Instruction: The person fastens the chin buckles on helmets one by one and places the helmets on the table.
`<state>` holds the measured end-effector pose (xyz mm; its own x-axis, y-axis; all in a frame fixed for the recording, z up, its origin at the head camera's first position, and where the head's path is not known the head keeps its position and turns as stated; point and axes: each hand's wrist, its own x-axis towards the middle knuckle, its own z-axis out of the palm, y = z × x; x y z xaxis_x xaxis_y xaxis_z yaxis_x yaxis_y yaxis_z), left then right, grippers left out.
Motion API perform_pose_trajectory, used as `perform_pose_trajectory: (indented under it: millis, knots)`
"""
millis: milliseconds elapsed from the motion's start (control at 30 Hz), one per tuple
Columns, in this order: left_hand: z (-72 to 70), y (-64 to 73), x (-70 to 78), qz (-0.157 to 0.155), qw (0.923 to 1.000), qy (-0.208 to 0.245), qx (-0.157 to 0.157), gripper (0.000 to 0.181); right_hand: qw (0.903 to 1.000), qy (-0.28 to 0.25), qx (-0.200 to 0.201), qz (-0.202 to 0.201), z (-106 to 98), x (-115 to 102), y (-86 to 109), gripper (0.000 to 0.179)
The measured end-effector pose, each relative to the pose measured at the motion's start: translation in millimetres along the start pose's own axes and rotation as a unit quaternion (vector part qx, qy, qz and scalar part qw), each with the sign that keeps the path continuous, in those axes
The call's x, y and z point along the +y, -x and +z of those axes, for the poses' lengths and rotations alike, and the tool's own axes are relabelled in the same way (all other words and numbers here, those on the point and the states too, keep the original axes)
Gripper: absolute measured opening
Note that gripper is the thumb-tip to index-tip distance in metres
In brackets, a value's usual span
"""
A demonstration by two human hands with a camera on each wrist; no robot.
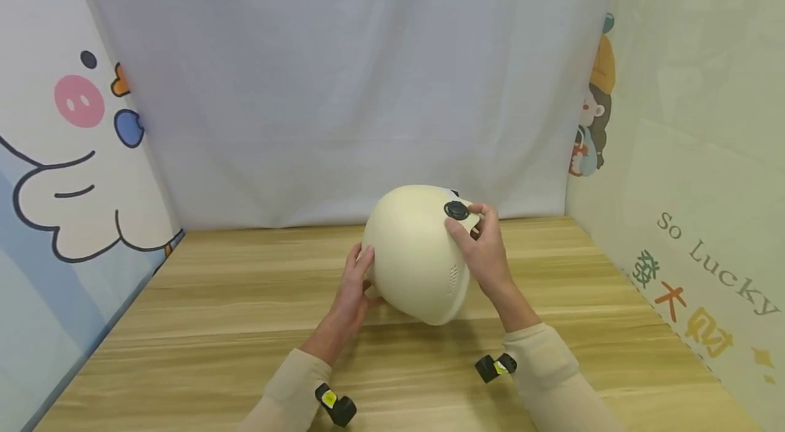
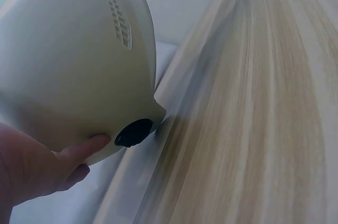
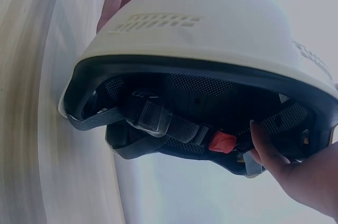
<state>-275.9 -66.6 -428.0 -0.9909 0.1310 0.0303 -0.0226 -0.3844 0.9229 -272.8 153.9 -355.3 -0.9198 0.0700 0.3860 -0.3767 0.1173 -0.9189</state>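
Observation:
A cream helmet (image 1: 411, 248) is tilted between both hands over the wooden table, its opening turned toward the right. My left hand (image 1: 352, 289) holds the shell's left side, fingers spread along it. In the left wrist view, a fingertip of that hand lies beside a round black disc (image 2: 134, 132) on the shell. My right hand (image 1: 487, 251) grips the rim by another black disc (image 1: 456, 210). Inside the helmet, the right wrist view reveals dark padding, black straps (image 3: 182, 129) and a red buckle (image 3: 223, 142), with a finger of the right hand close to the buckle.
Beneath the helmet spreads a wood-grain table (image 1: 257, 296). A pale curtain (image 1: 331, 78) hangs behind it. Printed panels stand at the left (image 1: 67, 207) and right (image 1: 687, 166). Each wrist carries a small black camera.

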Motion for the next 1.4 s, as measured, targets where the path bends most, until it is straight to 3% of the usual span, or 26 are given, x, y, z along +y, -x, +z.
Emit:
perform_pose_trajectory:
  millis: [233,500,667,800,867,1000,1167,1333,1400]
  knots:
    - [0.5,0.6,1.1,0.006,1.0,-0.005,-0.006,0.077,0.9989,-0.038,-0.029,-0.004,0.2,2.2,-2.6,0.057]
    - [0.8,2.2,1.7,0.008,0.9998,-0.016,-0.012,0.081,0.9986,-0.036,-0.035,-0.016,0.4,4.3,-2.5,0.056]
    - [0.0,1.6,1.0,0.008,0.9998,-0.017,-0.011,0.083,0.9992,-0.002,-0.034,-0.023,1.2,2.7,-1.0,0.059]
    - [-0.2,1.4,0.9,0.006,0.9998,-0.02,-0.005,0.082,0.9946,0.073,-0.013,-0.072,2.0,2.5,-1.0,0.058]
    - [-0.6,1.2,0.8,0.008,0.9997,-0.023,-0.005,0.082,0.9847,0.125,0.0,-0.121,2.2,3.5,-2.4,0.053]
    - [-1.9,1.0,1.5,0.012,0.9996,-0.026,-0.003,0.08,0.9559,0.202,0.003,-0.213,3.5,6.1,-4.7,0.047]
    - [-3.4,1.3,3.0,0.023,0.9993,-0.029,-0.002,0.075,0.9221,0.249,-0.024,-0.295,4.1,9.2,-8.0,0.045]
    - [-3.5,0.5,3.5,0.025,0.9991,-0.035,-0.002,0.075,0.8884,0.318,-0.021,-0.33,1.3,8.5,-8.4,0.041]
    - [-3.2,-0.2,3.7,0.026,0.999,-0.036,-0.002,0.075,0.8805,0.343,-0.022,-0.327,0.0,7.0,-7.9,0.043]
